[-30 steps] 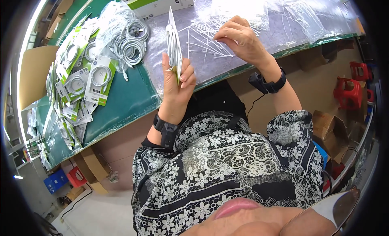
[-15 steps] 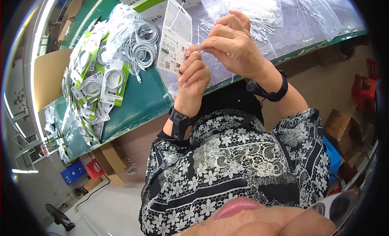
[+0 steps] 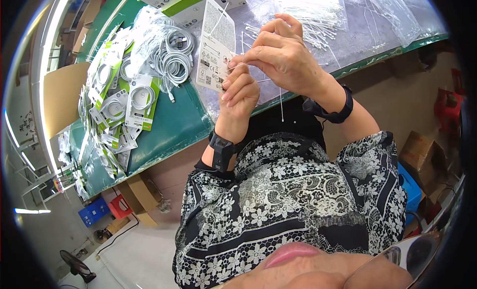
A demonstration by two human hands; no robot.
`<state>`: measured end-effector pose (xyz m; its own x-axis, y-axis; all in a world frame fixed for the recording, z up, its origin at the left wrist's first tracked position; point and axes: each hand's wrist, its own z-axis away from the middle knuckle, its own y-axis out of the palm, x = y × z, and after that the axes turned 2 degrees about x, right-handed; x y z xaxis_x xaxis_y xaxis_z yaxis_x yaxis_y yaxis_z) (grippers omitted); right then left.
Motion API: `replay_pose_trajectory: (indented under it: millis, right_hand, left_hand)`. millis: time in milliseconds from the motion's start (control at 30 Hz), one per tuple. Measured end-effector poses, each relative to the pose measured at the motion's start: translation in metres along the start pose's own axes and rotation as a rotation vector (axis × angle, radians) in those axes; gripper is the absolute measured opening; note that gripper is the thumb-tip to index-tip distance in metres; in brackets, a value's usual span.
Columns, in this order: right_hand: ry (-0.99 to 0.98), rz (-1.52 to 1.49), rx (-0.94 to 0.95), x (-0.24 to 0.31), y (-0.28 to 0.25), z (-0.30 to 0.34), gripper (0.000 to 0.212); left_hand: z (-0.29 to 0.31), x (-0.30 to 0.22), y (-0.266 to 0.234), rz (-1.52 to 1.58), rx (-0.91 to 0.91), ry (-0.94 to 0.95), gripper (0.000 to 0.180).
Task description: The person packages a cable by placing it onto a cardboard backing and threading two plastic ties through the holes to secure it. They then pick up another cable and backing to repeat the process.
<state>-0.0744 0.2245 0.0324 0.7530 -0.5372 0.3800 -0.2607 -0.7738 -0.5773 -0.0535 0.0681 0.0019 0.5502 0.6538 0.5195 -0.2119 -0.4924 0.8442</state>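
Note:
My left hand (image 3: 241, 90) is closed on the edge of a printed white packaging card (image 3: 216, 43), held upright and tilted above the table. A thin white tie lies across the upper part of the card. Close against the card's right side, my right hand (image 3: 285, 55) pinches finger and thumb together, meeting the left fingertips. Between them shows a bit of thin white plastic tie. Another thin white strand (image 3: 282, 108) with a small knob hangs below my right hand at the table edge. The card's far face is hidden.
Loose white ties (image 3: 318, 31) lie beyond my right hand, near a clear plastic bag (image 3: 395, 16). To the left are coiled grey-white cables (image 3: 174, 55) and a heap of carded cables (image 3: 141, 98). A green-and-white box (image 3: 194, 8) stands behind the card.
The hanging white strand now shows much longer below my right hand. Both hands keep their closed hold at the card, with only slight finger shifts.

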Motion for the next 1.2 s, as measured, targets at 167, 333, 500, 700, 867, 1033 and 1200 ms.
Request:
replay_pose_trajectory:
  millis: [167, 333, 500, 700, 867, 1033, 1200]
  right_hand:
    - [0.002, -0.023, 0.014, 0.005, 0.001, -0.004, 0.015]
    - [0.007, -0.006, 0.015, 0.000, 0.001, -0.002, 0.017]
    - [0.010, -0.015, 0.035, 0.003, 0.001, -0.002, 0.017]
    - [0.008, -0.042, 0.030, 0.004, 0.001, -0.001, 0.018]
    - [-0.018, -0.143, -0.007, 0.020, 0.003, -0.008, 0.020]
    - [0.029, -0.101, -0.006, 0.002, 0.001, -0.004, 0.020]
    - [0.071, -0.192, 0.132, -0.014, -0.011, 0.022, 0.028]
  left_hand:
    - [0.002, 0.000, 0.002, -0.017, -0.009, 0.007, 0.012]
    - [0.002, -0.002, 0.001, -0.019, 0.006, 0.004, 0.013]
    - [0.003, -0.003, 0.000, -0.024, -0.016, -0.012, 0.013]
    - [0.003, 0.004, 0.004, 0.022, -0.108, 0.042, 0.013]
    - [0.007, -0.003, -0.001, -0.286, -0.040, -0.046, 0.022]
    - [0.011, -0.001, 0.016, -0.693, -0.407, 0.258, 0.042]
    - [0.028, -0.046, 0.041, -0.660, -0.151, 0.084, 0.045]
